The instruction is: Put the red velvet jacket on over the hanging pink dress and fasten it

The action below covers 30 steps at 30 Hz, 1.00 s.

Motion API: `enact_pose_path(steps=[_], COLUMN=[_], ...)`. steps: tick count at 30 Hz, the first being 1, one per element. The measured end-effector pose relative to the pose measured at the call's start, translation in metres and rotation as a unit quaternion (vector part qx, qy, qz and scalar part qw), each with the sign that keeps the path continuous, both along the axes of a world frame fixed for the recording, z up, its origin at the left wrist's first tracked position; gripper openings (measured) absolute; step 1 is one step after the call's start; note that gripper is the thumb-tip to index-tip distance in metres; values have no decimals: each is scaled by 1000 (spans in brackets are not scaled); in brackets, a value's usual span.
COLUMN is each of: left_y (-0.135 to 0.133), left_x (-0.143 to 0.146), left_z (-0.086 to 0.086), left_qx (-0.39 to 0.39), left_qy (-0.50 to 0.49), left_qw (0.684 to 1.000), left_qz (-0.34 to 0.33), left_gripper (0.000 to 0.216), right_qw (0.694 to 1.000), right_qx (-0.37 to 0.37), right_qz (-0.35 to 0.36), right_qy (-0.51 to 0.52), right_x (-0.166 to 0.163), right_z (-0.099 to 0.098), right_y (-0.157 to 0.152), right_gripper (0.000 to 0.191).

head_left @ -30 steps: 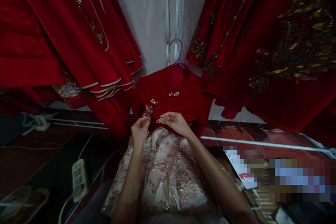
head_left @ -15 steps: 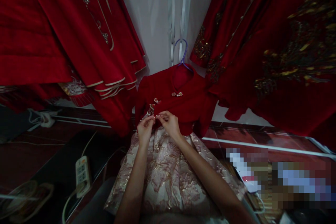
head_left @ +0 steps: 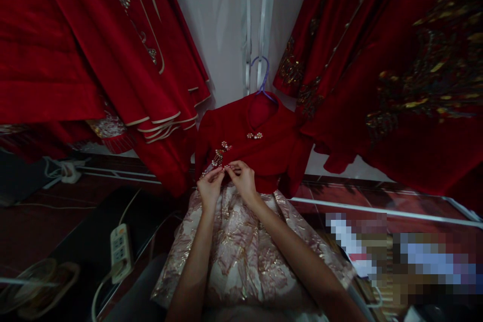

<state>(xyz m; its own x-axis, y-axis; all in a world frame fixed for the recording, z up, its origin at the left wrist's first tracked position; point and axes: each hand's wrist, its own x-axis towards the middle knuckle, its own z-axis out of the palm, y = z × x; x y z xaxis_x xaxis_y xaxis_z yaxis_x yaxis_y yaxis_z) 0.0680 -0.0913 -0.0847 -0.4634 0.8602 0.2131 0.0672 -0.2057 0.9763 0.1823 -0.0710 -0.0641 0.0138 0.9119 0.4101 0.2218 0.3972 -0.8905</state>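
A small red jacket point(head_left: 264, 148) hangs on a purple hanger point(head_left: 263, 78) over a pink and gold brocade skirt point(head_left: 234, 246). The jacket carries a jewelled clasp point(head_left: 221, 153) on its front and a pearl button point(head_left: 254, 135) near the collar. My left hand point(head_left: 210, 188) and my right hand point(head_left: 241, 178) meet at the jacket's lower front edge, just below the clasp. Both pinch the fabric fastening there with closed fingertips. What lies between the fingertips is too small to make out.
Large red embroidered garments hang at the left point(head_left: 75, 50) and right point(head_left: 396, 70). A white wall point(head_left: 222, 25) with two vertical straps lies behind. A white power strip point(head_left: 119, 251) with its cable rests on a dark surface at lower left. Blurred items sit at lower right.
My hands have moved up and together, from apart at the jacket's hem to touching just under the jewelled clasp. The view has shifted slightly.
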Motion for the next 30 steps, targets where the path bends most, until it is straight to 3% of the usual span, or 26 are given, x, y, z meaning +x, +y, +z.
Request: enact_pose_path(steps=[8,15,22,30], left_y=[19,25,24,27], left_x=[-6,-10,-9,-23], left_z=[-12,-9,-12,-9], left_qx=[-6,-46,-63,-38], left_qy=[-3,-103,-116,22], left_qw=[1000,993,990,993], left_qz=[-12,-44,-48,-108], left_gripper=[32,34,33,24], right_qw=[1000,999,997,998], right_qx=[7,13,33,5], right_qz=[-27,-33,-8,-18], right_qy=[-11,-33,-72,-53], right_x=[-4,-6,0,-2], right_z=[-6,-10,-14,-8], right_y=[2,6,10,12], right_gripper=[12,10,7,9])
